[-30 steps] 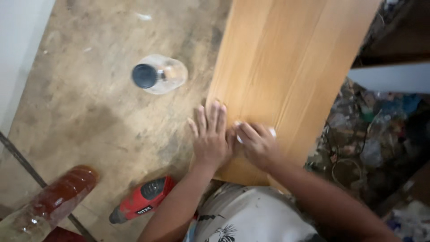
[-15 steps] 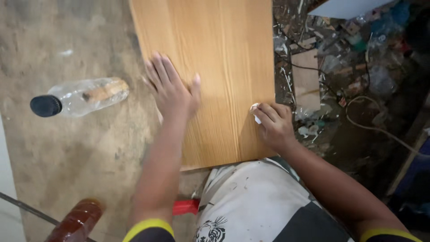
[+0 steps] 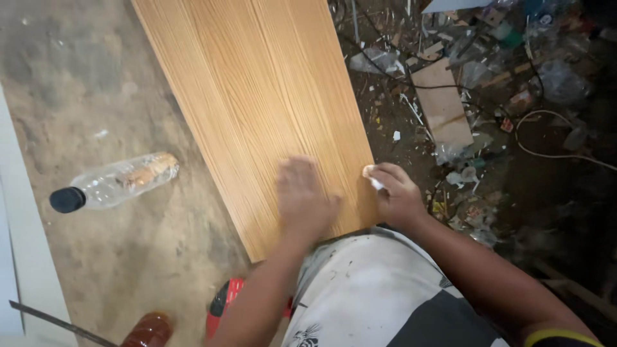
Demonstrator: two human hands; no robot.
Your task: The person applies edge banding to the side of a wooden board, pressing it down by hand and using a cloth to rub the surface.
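A long light-brown wood-grain board (image 3: 257,96) lies on the dusty floor and runs away from me. My left hand (image 3: 303,200) rests flat on its near end, fingers spread, and is blurred by motion. At the board's right edge my right hand (image 3: 393,194) pinches a small white piece (image 3: 370,173) between thumb and fingers. My knee in a white cloth (image 3: 366,289) covers the near corner of the board.
A clear plastic bottle with a black cap (image 3: 112,183) lies on the floor to the left. A red power tool (image 3: 225,308) and a brown bottle (image 3: 149,331) sit near my leg. Scraps, wires and a cardboard piece (image 3: 443,106) litter the ground to the right.
My left hand has slid back along the board toward me. The right hand stays at the board's right edge with the white piece. The view has shifted.
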